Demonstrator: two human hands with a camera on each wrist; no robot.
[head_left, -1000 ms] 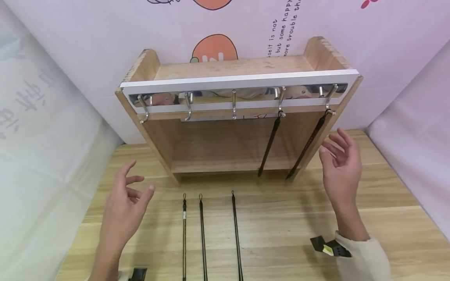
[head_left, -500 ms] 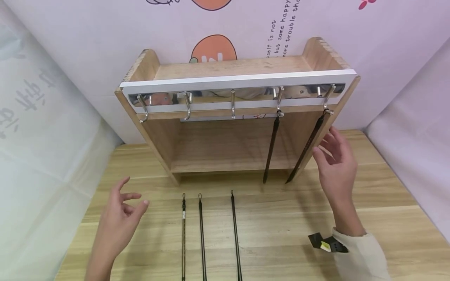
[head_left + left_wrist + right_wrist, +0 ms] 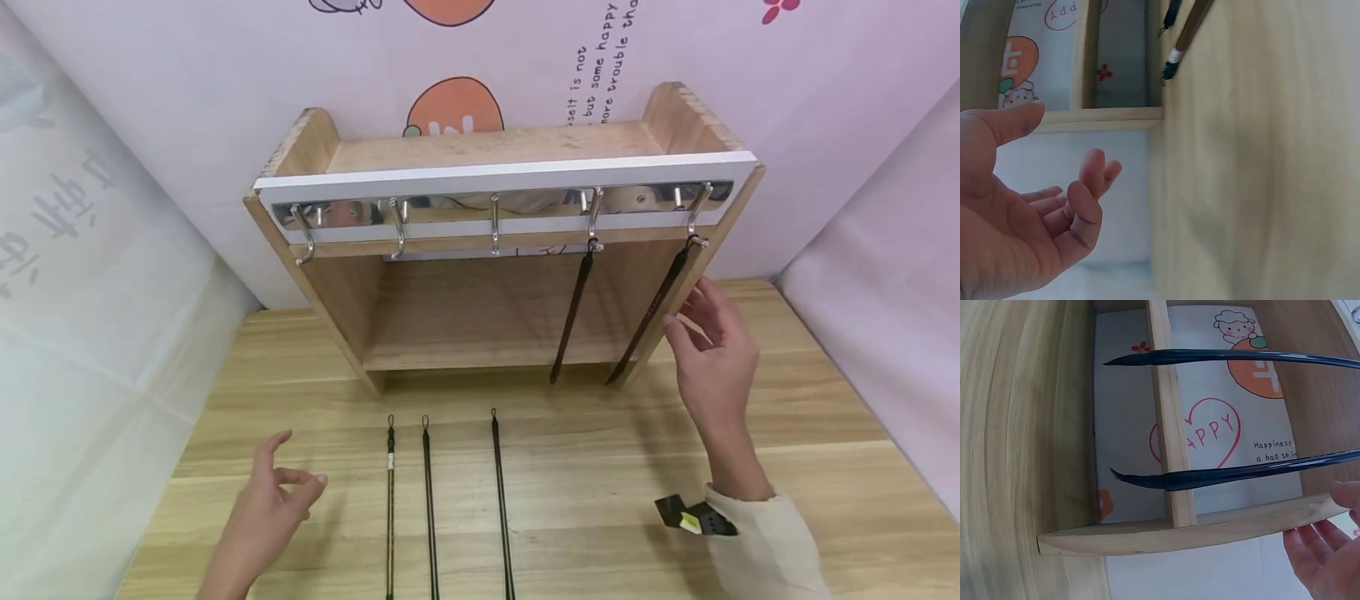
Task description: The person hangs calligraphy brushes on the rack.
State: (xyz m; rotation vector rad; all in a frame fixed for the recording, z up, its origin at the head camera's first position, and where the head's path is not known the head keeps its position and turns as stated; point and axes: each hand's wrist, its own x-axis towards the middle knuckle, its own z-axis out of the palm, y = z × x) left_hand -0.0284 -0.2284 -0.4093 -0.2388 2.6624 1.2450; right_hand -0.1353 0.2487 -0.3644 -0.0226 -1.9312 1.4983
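Two dark calligraphy brushes, one point(image 3: 573, 312) inward and one point(image 3: 654, 308) at the right end, hang by loops from hooks on a wooden rack point(image 3: 480, 354). Their pointed tips face down. My right hand point(image 3: 716, 358) holds the rack's right side panel point(image 3: 1241, 531), thumb at the front edge and fingers against the outer face. Three more brushes lie on the table: one point(image 3: 391, 508) with a white label, a dark one point(image 3: 430, 508) beside it, and another point(image 3: 501, 500) farther right. Left of them my left hand point(image 3: 262, 517) hovers over the table, fingers loosely bent, holding nothing.
A shiny hook strip point(image 3: 450, 208) runs along the rack's white front board. Its left hook point(image 3: 303, 233), second hook point(image 3: 398, 229) and middle hook point(image 3: 495, 225) carry nothing. Printed white cloth point(image 3: 525, 67) stands behind and at the sides of the wooden table point(image 3: 585, 467).
My left hand has drawn back toward me, down the table. My right hand has moved left onto the rack's side panel. The inner hanging brush has swung slightly.
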